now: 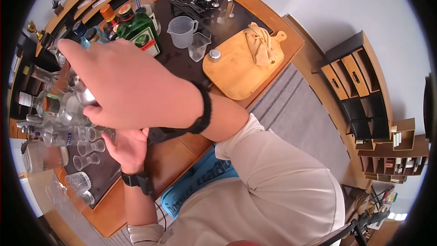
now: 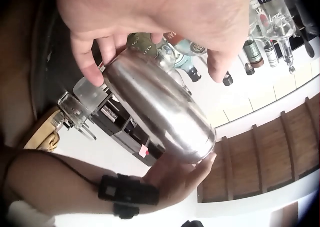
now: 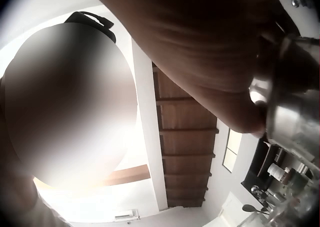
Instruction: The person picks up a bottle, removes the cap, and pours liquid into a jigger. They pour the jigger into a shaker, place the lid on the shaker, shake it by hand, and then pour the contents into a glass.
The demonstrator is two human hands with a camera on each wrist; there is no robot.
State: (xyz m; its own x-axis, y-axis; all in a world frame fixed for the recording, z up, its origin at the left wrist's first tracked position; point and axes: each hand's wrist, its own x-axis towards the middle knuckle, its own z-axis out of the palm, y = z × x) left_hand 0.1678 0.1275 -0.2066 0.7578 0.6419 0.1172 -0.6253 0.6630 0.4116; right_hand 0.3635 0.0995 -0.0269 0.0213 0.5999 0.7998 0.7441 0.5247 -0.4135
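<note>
My right hand grips a silver metal cocktail shaker near one end, where a seam runs round it; the shaker is tilted. In the head view the hand covers most of it. My left hand is palm up below and nearer me, with its fingers partly hidden behind the right hand. Seen from the left wrist, its fingers are spread at the shaker's other end, one right at its edge, while the thumb stands apart from the metal. The right wrist view shows the shaker at the edge, beside the right hand.
Several bottles, among them a green one, crowd the far left, with glasses in front. A plastic measuring jug stands at the back. On the wooden board are a small metal cap and a tan cloth.
</note>
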